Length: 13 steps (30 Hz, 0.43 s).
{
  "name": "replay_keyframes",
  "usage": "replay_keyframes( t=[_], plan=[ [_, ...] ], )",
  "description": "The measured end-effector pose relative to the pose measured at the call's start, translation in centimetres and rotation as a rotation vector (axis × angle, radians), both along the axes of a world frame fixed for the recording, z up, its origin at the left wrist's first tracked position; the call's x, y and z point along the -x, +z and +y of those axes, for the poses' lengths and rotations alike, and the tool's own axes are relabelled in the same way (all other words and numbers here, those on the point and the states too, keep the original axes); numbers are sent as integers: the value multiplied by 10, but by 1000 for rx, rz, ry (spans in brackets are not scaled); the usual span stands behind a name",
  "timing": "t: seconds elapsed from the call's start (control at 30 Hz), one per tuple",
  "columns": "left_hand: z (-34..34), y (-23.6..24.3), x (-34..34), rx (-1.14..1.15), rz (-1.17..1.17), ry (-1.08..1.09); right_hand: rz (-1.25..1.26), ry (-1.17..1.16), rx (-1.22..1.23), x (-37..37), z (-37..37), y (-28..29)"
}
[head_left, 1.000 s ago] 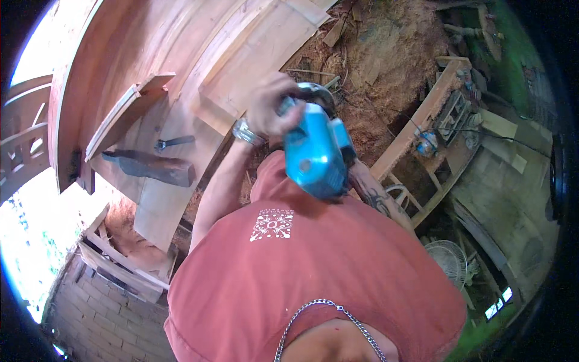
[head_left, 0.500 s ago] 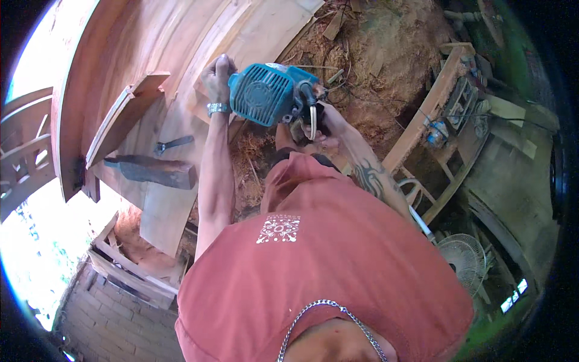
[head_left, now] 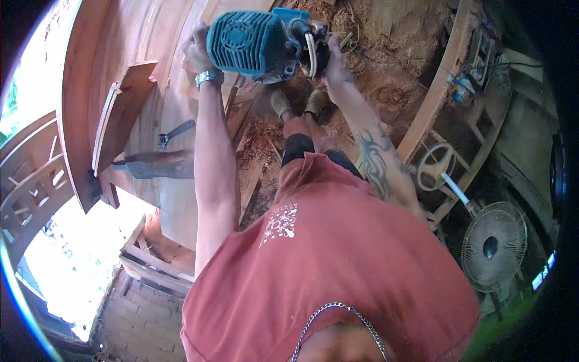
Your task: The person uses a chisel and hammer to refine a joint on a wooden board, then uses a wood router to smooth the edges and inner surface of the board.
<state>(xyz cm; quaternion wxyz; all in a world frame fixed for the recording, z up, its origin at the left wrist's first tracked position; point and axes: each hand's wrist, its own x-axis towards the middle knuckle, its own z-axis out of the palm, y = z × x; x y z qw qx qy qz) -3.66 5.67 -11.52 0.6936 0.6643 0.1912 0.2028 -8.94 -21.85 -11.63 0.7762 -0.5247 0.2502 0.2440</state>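
Observation:
A teal power tool [head_left: 244,45] with a vented motor housing is held between my hands at the far middle of the view. My left hand [head_left: 196,49] is closed at the housing's left end, a metal-band watch on its wrist. My right hand [head_left: 336,65] grips the tool's dark right end, where a pale looped cord [head_left: 311,53] shows; its fingers are partly hidden. Wide wooden boards [head_left: 145,120] lie under and left of the tool. Whether the tool touches wood cannot be seen.
A wrench-like tool [head_left: 175,134] and a dark wood block [head_left: 161,165] lie on the boards to the left. Sawdust [head_left: 386,66] covers the ground around my shoes [head_left: 281,104]. At right stand a wooden frame [head_left: 437,90] and a fan [head_left: 493,246].
Both hands and the power tool have moved farther away and to the left, arms more outstretched. My legs and shoes now show below the tool.

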Motion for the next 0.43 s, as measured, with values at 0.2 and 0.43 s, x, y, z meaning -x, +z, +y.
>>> replay_keyframes(
  t=[0.2,0.43],
  plan=[
    [67,-74,-2,-731,-143,-103,-254,-435,219,28,40,4],
    [119,-95,-52,-52,-209,-299,-687,-499,254,28,63,-32]
  ],
)
